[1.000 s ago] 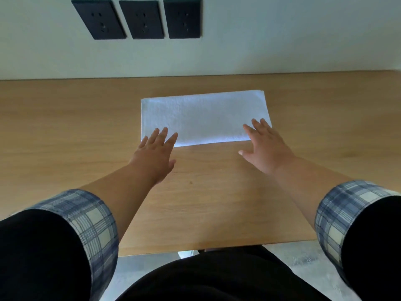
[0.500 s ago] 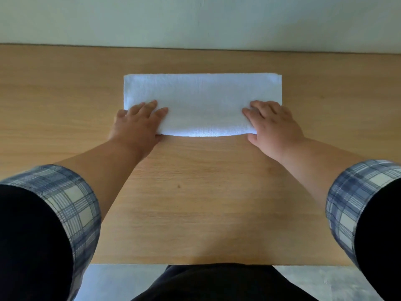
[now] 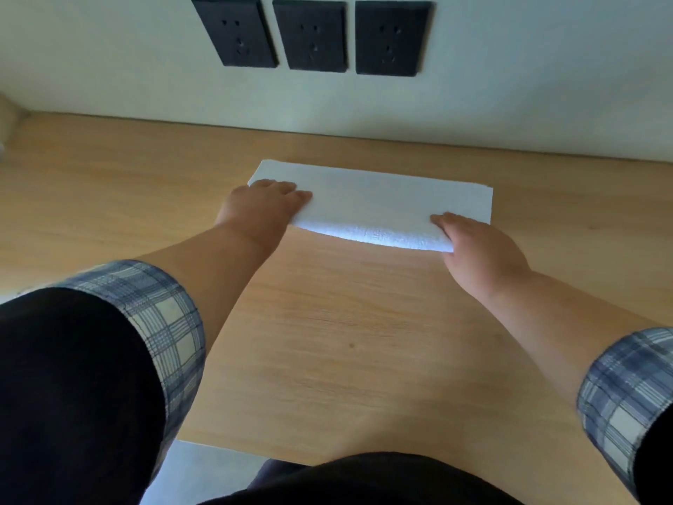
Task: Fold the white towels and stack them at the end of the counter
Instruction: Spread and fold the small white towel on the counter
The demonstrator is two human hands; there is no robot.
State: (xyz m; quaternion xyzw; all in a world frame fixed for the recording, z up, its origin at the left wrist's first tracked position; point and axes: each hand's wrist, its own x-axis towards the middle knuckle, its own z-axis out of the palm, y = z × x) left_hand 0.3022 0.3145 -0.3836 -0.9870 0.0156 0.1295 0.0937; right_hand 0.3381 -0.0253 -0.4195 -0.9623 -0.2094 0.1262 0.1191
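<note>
White towel, folded into one long narrow strip, lies on the wooden counter in front of you, in the far half of the board and near the pale wall, but it does not touch the wall. The strip runs from left to right and is a little slanted, so the left end is farther from you than the right end. Your left hand is on the left end of the strip, at the near corner. Its fingers are curled over the top of the cloth and it holds this corner; the thumb is hidden from view. Your right hand holds the near corner of the right end in the same way, with the fingers bent over the top and the thick rounded edge of the fold going into the palm. Between your two hands this near edge looks a little raised from the wood. Both forearms are bare, and the checked cuffs are rolled back over dark sleeves. On the wall above the towel three black sockets sit side by side in a row.
</note>
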